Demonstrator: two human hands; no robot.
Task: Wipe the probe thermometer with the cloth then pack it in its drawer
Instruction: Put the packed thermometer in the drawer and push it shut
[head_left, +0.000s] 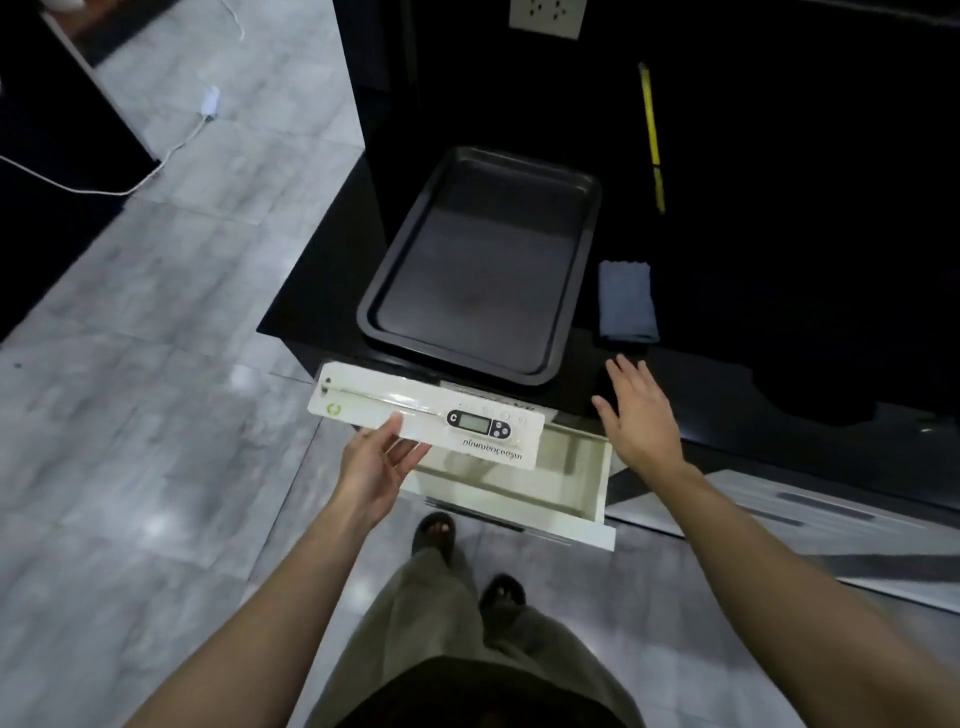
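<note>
With left hand (382, 467) fingers (413, 451) pinching the thermometer card (415, 413), reach the spread right hand (641, 415) ahead to the cloth (626, 301)

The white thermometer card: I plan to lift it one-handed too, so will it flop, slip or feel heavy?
The white thermometer card probably stays fairly stiff: it juts flat past the left hand, which holds only its near edge. It seems light, since a thumb and fingers carry it. The probe thermometer looks fixed to it, so rolling seems unlikely.
</note>
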